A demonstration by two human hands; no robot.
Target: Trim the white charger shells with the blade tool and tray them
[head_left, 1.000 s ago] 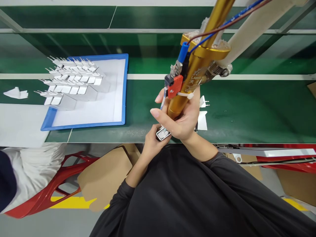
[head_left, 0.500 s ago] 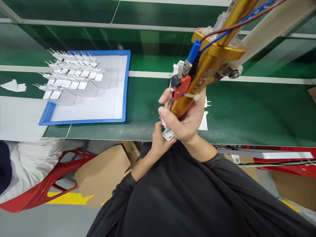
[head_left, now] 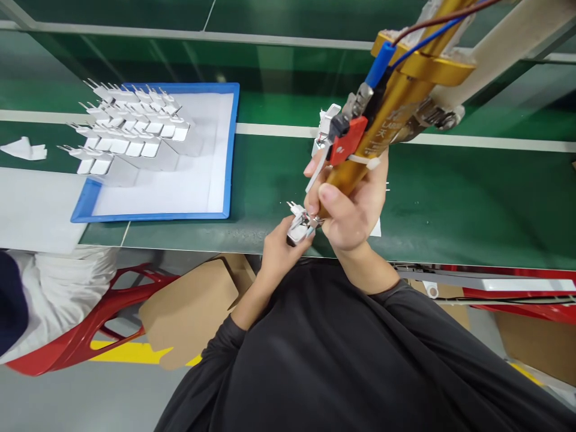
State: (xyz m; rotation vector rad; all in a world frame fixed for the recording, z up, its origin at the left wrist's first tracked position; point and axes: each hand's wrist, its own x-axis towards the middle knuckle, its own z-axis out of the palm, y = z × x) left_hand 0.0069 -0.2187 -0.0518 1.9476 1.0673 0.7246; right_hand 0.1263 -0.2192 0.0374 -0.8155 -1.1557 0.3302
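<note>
My right hand (head_left: 353, 210) grips the gold barrel of a hanging power screwdriver (head_left: 382, 120), which has a red switch block and blue and brown wires. Its tip points down at a small white plug part with metal prongs (head_left: 297, 227). My left hand (head_left: 279, 252) holds that part at the near edge of the green conveyor belt (head_left: 450, 204). Another white plug part (head_left: 326, 123) lies on the belt just behind the tool. White pieces beneath my right hand are mostly hidden.
A blue-rimmed tray (head_left: 228, 180) at the left holds several rows of white plug parts (head_left: 126, 135). A white sheet (head_left: 36, 210) lies left of it. A red chair (head_left: 85, 336) and a person in white are at the lower left. Cardboard (head_left: 189, 318) sits below the belt edge.
The screwdriver and my right hand have shifted right and tilted more. The white part in my left hand has turned so its prongs now show.
</note>
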